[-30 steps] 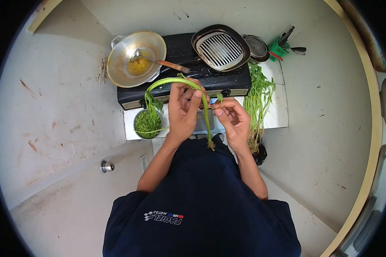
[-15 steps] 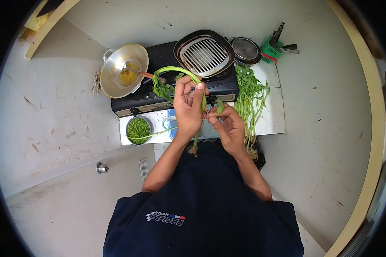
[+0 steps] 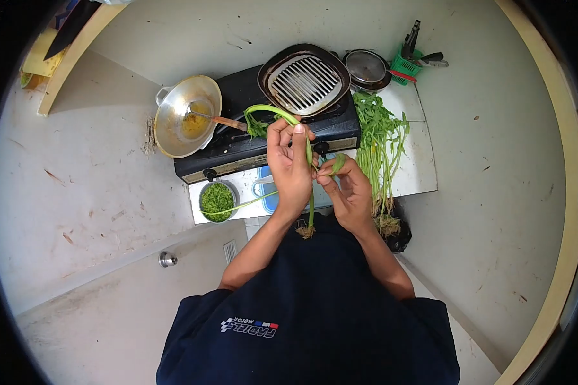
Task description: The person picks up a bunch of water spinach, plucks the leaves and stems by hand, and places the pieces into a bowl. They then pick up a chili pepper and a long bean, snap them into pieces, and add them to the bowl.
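My left hand (image 3: 291,160) is wrapped round a green leafy stem (image 3: 261,107), which arches to the left with its leaves hanging over the stove. Its lower part runs down below the hand and ends in roots in front of the dark shirt. Just right of it, my right hand (image 3: 350,192) pinches a small green leaf (image 3: 338,165) between thumb and fingers, close to the stem. A thin stalk (image 3: 253,201) reaches left from the hands to a bowl of chopped greens (image 3: 217,199).
The black stove (image 3: 237,157) carries a wok (image 3: 167,122) with a ladle and a grill pan (image 3: 273,58). To the right lie rooted greens (image 3: 379,141), with a lidded pan (image 3: 366,66) and a green basket (image 3: 404,65) behind. A blue container (image 3: 267,200) sits below the stove.
The view has shifted slightly. Both hands keep their grip, and the rooted end of the stem hangs a little further right against the shirt.
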Tool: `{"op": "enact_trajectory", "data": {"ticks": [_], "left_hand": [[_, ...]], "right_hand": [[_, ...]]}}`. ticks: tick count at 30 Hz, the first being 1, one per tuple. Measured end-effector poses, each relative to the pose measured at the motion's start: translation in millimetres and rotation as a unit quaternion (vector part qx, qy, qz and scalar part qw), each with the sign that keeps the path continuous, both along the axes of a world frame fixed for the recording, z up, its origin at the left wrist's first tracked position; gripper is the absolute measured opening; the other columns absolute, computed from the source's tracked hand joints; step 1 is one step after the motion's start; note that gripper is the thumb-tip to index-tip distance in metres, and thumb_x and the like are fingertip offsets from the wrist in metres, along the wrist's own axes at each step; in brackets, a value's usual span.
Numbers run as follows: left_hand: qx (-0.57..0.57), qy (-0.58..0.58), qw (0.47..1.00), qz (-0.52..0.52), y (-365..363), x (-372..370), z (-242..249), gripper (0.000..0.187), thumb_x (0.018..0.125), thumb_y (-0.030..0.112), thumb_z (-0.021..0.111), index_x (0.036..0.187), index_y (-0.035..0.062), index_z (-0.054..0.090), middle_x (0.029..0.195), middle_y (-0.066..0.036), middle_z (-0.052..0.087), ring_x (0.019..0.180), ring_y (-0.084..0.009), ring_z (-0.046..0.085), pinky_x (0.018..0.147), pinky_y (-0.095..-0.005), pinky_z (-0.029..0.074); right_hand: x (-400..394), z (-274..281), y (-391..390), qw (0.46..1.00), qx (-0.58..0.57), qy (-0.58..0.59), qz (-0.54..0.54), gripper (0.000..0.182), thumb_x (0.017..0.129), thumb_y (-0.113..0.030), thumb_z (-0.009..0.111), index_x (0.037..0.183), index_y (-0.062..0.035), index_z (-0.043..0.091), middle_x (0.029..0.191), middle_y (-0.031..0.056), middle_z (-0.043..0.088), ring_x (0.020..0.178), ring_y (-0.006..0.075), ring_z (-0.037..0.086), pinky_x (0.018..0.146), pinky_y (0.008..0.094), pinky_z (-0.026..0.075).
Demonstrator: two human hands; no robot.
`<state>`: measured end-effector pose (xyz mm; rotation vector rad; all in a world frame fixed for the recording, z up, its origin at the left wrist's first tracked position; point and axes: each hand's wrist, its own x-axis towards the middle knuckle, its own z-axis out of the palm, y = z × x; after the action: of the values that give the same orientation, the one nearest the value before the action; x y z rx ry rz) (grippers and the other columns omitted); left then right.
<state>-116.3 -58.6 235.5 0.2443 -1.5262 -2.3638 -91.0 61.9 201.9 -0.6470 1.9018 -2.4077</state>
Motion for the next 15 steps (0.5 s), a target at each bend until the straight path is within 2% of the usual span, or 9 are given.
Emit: {"op": "enact_trajectory", "data": {"ticks": [3, 6, 7, 10, 11, 15], "left_hand": [[-0.008, 0.013, 1.0, -0.015, -10, 6, 5, 0.026, 0.107, 0.022, 0.054, 0.126, 0.0043, 0.048, 0.092, -0.002, 0.058, 0.056, -0.0016, 0.046, 0.045, -0.017, 0.036], [-0.01, 0.019, 1.0, -0.007, -20, 7, 8, 0.023, 0.107, 0.017, 0.053, 0.124, 0.0029, 0.046, 0.094, -0.005, 0.059, 0.056, -0.0012, 0.047, 0.044, -0.0168, 0.038], [-0.028, 0.043, 0.999, 0.002, -24, 5, 5, 0.023, 0.107, 0.017, 0.053, 0.124, 0.0021, 0.046, 0.095, -0.005, 0.059, 0.063, -0.0014, 0.051, 0.048, -0.017, 0.04], [-0.039, 0.062, 0.997, 0.03, -28, 3, 9, 0.023, 0.107, 0.015, 0.054, 0.124, 0.0014, 0.046, 0.096, -0.005, 0.059, 0.073, -0.002, 0.053, 0.054, -0.0167, 0.042], [-0.036, 0.05, 0.998, 0.013, -33, 7, 11, 0.025, 0.107, 0.018, 0.054, 0.127, 0.0031, 0.049, 0.095, -0.004, 0.059, 0.084, -0.0058, 0.054, 0.069, -0.0206, 0.044], [-0.042, 0.047, 0.998, 0.025, -45, 9, 17, 0.025, 0.107, 0.016, 0.054, 0.127, 0.0019, 0.049, 0.095, -0.004, 0.059, 0.089, -0.0067, 0.054, 0.072, -0.0211, 0.045]], "right_hand": [[-2, 8, -12, 0.998, 0.0, 0.013, -0.066, 0.015, 0.094, -0.001, 0.068, 0.108, 0.0003, 0.063, 0.106, 0.0097, 0.062, 0.093, 0.0145, 0.062, 0.086, 0.0283, 0.049], [-5, 19, -23, 0.997, 0.009, 0.029, -0.064, 0.022, 0.092, -0.002, 0.071, 0.113, 0.0, 0.064, 0.105, 0.0085, 0.062, 0.091, 0.0133, 0.061, 0.082, 0.0272, 0.049], [-8, 17, -27, 0.996, 0.037, 0.042, -0.064, 0.022, 0.09, -0.002, 0.073, 0.111, -0.0011, 0.067, 0.104, 0.0085, 0.062, 0.09, 0.0136, 0.062, 0.078, 0.0269, 0.05], [-12, 15, -42, 0.994, 0.04, 0.061, -0.077, 0.017, 0.089, -0.003, 0.074, 0.106, -0.002, 0.069, 0.101, 0.0089, 0.062, 0.087, 0.0145, 0.064, 0.072, 0.0269, 0.052], [-12, 17, -46, 0.994, 0.044, 0.057, -0.082, 0.016, 0.09, -0.003, 0.074, 0.104, -0.0019, 0.069, 0.1, 0.0091, 0.062, 0.086, 0.0149, 0.064, 0.071, 0.027, 0.052], [-13, 24, -61, 0.991, 0.068, 0.053, -0.099, 0.011, 0.091, -0.006, 0.073, 0.1, -0.0014, 0.068, 0.097, 0.0094, 0.062, 0.081, 0.016, 0.065, 0.068, 0.0278, 0.052]]}}
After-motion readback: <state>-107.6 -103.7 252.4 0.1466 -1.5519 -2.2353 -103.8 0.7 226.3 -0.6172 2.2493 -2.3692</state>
